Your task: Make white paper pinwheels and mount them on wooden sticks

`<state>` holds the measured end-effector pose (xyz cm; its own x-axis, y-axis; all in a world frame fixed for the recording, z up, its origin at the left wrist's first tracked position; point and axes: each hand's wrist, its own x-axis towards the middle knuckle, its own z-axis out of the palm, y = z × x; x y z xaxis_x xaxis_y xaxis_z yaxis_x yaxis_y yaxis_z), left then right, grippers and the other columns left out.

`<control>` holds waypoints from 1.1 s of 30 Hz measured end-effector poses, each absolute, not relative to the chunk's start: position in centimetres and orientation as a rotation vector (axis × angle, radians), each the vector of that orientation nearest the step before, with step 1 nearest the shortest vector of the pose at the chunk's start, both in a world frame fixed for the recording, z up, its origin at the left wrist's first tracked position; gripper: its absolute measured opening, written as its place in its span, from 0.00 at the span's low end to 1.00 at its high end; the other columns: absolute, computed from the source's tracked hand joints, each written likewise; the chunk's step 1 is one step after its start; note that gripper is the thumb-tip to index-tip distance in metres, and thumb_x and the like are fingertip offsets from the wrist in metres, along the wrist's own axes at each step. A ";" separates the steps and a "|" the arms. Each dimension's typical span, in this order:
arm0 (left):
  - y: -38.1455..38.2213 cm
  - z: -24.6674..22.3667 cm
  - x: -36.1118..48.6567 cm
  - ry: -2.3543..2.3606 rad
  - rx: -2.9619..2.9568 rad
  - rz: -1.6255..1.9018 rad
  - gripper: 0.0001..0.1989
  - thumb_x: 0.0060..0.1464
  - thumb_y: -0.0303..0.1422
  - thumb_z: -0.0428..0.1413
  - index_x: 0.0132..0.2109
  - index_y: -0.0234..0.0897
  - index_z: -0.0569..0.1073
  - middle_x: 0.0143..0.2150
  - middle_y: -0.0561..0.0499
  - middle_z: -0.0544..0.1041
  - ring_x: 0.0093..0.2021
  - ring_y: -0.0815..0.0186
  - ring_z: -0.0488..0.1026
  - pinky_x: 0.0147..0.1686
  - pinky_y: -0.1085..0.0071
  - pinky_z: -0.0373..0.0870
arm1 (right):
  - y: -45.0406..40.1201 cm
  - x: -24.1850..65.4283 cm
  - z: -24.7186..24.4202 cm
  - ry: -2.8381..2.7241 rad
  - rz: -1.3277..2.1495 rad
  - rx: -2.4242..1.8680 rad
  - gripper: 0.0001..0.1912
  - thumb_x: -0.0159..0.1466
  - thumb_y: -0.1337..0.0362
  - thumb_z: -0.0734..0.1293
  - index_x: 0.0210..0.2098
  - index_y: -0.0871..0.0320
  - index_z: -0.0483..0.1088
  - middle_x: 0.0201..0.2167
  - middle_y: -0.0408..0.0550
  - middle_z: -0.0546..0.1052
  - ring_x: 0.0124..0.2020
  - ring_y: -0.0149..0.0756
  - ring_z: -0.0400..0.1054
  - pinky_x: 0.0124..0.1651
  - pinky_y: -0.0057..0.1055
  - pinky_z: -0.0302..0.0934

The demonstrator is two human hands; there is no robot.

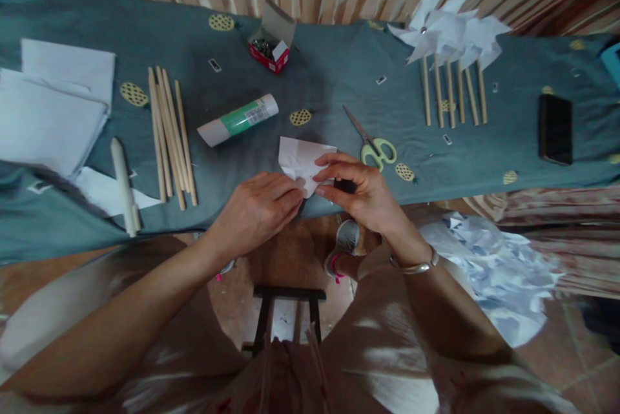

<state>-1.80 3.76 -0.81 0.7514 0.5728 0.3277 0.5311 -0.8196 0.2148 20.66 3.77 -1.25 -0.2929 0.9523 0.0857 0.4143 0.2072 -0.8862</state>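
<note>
Between my hands, at the table's near edge, is a small white piece of paper with its lower part bent or folded. My left hand has its fingers closed on the paper's lower left edge. From the right side, my right hand pinches the paper between thumb and fingers. Just right of the paper lie scissors with light green handles, blades apart from my hand. A glue stick with a green label rests up and left of the paper.
Several wooden sticks, a pale pen-like tool and white paper sheets lie left. An open red box of small metal pieces stands at the back. Paper pinwheels and a phone lie right. A bag of paper scraps sits below.
</note>
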 end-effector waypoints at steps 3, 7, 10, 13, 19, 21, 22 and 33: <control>3.8 -0.8 -1.8 0.902 2.826 0.570 0.10 0.65 0.27 0.49 0.41 0.34 0.75 0.38 0.45 0.78 0.36 0.62 0.74 0.37 0.66 0.71 | 3.8 20.5 -1.3 -1.825 1.050 -1.255 0.02 0.60 0.66 0.71 0.34 0.55 0.77 0.48 0.50 0.78 0.52 0.40 0.72 0.58 0.44 0.64; 3.7 -0.9 -1.9 0.920 2.813 0.595 0.09 0.65 0.28 0.50 0.43 0.34 0.75 0.39 0.45 0.79 0.37 0.62 0.75 0.39 0.66 0.73 | 3.8 20.4 -1.4 -1.856 0.997 -1.279 0.02 0.62 0.67 0.70 0.32 0.57 0.76 0.48 0.52 0.77 0.51 0.40 0.73 0.57 0.43 0.65; 3.5 -1.1 -1.9 0.927 2.789 0.656 0.10 0.65 0.28 0.51 0.49 0.34 0.74 0.42 0.45 0.79 0.39 0.61 0.76 0.40 0.65 0.74 | 3.8 20.2 -1.4 -1.912 0.915 -1.303 0.04 0.62 0.68 0.68 0.32 0.57 0.76 0.48 0.52 0.77 0.51 0.41 0.72 0.56 0.44 0.64; 3.4 -1.2 -1.9 0.890 2.781 0.625 0.13 0.65 0.27 0.50 0.54 0.35 0.72 0.42 0.45 0.79 0.40 0.61 0.76 0.40 0.64 0.76 | 3.8 20.0 -1.4 -1.937 0.868 -1.335 0.05 0.62 0.69 0.67 0.31 0.57 0.76 0.47 0.51 0.77 0.51 0.41 0.72 0.56 0.44 0.64; 3.5 -1.1 -1.5 0.824 2.782 0.590 0.11 0.65 0.25 0.49 0.48 0.33 0.74 0.44 0.44 0.78 0.43 0.60 0.75 0.44 0.64 0.76 | 3.7 19.3 -1.5 -1.878 0.791 -1.420 0.04 0.59 0.70 0.68 0.28 0.56 0.75 0.46 0.51 0.78 0.48 0.41 0.73 0.54 0.43 0.66; 3.5 -1.2 -1.4 0.829 2.776 0.595 0.10 0.65 0.25 0.49 0.48 0.32 0.75 0.44 0.44 0.78 0.44 0.60 0.74 0.44 0.65 0.76 | 3.6 19.1 -1.5 -1.871 0.764 -1.452 0.04 0.58 0.70 0.68 0.28 0.56 0.75 0.46 0.51 0.78 0.48 0.41 0.73 0.53 0.43 0.67; 3.5 -1.2 -1.4 0.829 2.770 0.597 0.10 0.65 0.25 0.49 0.48 0.31 0.75 0.44 0.44 0.78 0.44 0.60 0.74 0.44 0.65 0.76 | 3.6 19.0 -1.5 -1.873 0.749 -1.465 0.04 0.58 0.70 0.68 0.28 0.56 0.75 0.46 0.51 0.78 0.48 0.42 0.73 0.53 0.43 0.67; 3.6 -1.1 -1.2 0.845 2.717 0.581 0.10 0.64 0.24 0.50 0.46 0.29 0.75 0.43 0.43 0.78 0.44 0.59 0.75 0.43 0.64 0.77 | 3.3 18.6 -1.7 -1.917 0.607 -1.488 0.05 0.58 0.72 0.68 0.28 0.56 0.73 0.47 0.51 0.77 0.50 0.43 0.72 0.54 0.45 0.67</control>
